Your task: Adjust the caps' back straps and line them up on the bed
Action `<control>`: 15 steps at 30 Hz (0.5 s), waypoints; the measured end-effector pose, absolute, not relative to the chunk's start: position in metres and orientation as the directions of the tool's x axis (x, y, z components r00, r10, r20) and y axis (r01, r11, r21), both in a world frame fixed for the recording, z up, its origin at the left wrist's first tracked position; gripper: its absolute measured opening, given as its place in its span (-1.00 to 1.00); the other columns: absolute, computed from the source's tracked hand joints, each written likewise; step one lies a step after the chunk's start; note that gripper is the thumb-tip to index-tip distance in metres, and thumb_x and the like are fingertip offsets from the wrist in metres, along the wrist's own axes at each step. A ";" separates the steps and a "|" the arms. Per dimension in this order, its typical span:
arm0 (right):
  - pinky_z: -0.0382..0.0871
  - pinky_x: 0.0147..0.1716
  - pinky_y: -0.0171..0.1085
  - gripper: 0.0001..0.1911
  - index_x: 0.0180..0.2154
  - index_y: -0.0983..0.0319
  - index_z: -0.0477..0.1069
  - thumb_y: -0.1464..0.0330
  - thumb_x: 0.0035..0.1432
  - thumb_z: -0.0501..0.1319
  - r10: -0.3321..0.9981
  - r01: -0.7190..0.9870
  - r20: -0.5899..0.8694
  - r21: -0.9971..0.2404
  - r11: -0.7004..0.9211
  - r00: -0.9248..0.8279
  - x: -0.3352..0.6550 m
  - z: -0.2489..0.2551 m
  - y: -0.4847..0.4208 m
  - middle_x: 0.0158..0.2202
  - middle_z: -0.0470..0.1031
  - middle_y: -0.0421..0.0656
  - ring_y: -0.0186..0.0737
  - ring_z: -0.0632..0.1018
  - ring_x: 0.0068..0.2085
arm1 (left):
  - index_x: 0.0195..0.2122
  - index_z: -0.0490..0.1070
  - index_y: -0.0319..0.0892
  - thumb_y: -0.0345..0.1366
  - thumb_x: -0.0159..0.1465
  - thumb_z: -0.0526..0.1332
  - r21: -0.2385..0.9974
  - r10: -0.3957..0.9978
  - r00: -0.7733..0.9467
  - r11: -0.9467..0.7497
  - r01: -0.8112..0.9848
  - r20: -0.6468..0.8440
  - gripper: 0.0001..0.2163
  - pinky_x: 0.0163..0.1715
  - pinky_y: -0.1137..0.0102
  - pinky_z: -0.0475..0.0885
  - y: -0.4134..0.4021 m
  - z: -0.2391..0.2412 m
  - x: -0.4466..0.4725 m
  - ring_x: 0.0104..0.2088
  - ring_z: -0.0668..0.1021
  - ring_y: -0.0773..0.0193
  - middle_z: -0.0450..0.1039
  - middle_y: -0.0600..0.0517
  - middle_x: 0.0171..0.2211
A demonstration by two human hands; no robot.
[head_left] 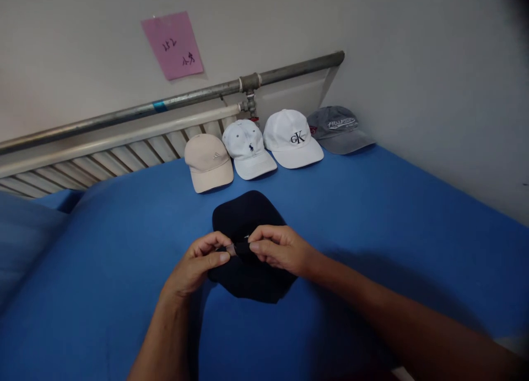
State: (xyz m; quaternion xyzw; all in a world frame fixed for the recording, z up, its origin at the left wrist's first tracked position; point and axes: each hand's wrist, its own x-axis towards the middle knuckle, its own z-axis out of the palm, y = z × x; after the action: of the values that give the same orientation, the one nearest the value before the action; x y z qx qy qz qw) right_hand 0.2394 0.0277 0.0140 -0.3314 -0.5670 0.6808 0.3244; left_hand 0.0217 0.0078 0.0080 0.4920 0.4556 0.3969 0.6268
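A dark baseball cap (256, 281) is over a blue sheet (119, 271), between a person's two bare hands. The left hand (196, 262) pinches the cap's back strap (243, 249) between thumb and fingers; the right hand (285, 249) pinches it likewise. The cap sits at three o'clock from the left hand, nine o'clock from the right. Beyond it stand a beige Adidas cap (210, 163) at eleven o'clock, white polo-player cap (249, 150) at twelve, white CK cap (291, 141) at one, and gray lettered cap (341, 133) between one and two.
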 end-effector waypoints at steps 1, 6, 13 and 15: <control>0.03 -0.64 -0.42 -0.85 -0.45 0.25 0.38 0.30 0.08 0.19 0.817 -0.066 -0.084 -0.987 -0.148 -0.570 0.239 0.014 0.028 -0.62 0.27 -0.30 -0.48 0.21 -0.61 | -0.40 0.52 -0.17 -0.27 0.00 0.40 0.978 0.945 0.275 0.200 -0.055 -0.177 -0.85 -0.47 0.51 0.23 0.008 0.008 0.022 -0.49 0.34 0.41 0.40 0.08 -0.50; 0.04 -0.63 -0.41 -0.87 -0.46 0.25 0.38 0.32 0.07 0.18 0.822 -0.057 -0.075 -0.990 -0.129 -0.564 0.240 0.014 0.027 -0.62 0.27 -0.30 -0.48 0.22 -0.60 | -0.39 0.53 -0.15 -0.31 0.02 0.40 0.974 0.936 0.307 0.207 -0.093 -0.170 -0.87 -0.44 0.52 0.25 0.008 0.008 0.024 -0.47 0.39 0.41 0.45 0.08 -0.45; 0.04 -0.63 -0.42 -0.87 -0.46 0.25 0.38 0.33 0.06 0.19 0.826 -0.068 -0.098 -0.984 -0.162 -0.555 0.241 0.012 0.029 -0.61 0.27 -0.30 -0.48 0.23 -0.60 | -0.39 0.54 -0.15 -0.29 0.04 0.36 0.977 0.926 0.341 0.198 -0.076 -0.161 -0.88 -0.45 0.51 0.23 0.009 0.008 0.021 -0.47 0.35 0.40 0.41 0.08 -0.49; 0.03 -0.64 -0.42 -0.87 -0.47 0.25 0.37 0.33 0.06 0.19 0.826 -0.085 -0.102 -0.980 -0.178 -0.554 0.241 0.012 0.029 -0.62 0.26 -0.31 -0.49 0.21 -0.62 | -0.38 0.54 -0.14 -0.28 0.05 0.35 0.976 0.927 0.330 0.209 -0.065 -0.177 -0.88 -0.48 0.51 0.21 0.008 0.007 0.020 -0.50 0.32 0.41 0.38 0.09 -0.51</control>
State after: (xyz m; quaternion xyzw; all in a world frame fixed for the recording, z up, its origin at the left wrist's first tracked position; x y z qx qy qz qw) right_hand 0.2407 0.0293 0.0118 -0.3372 -0.5494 0.6894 0.3304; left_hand 0.0203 0.0080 0.0074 0.4979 0.4330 0.3841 0.6459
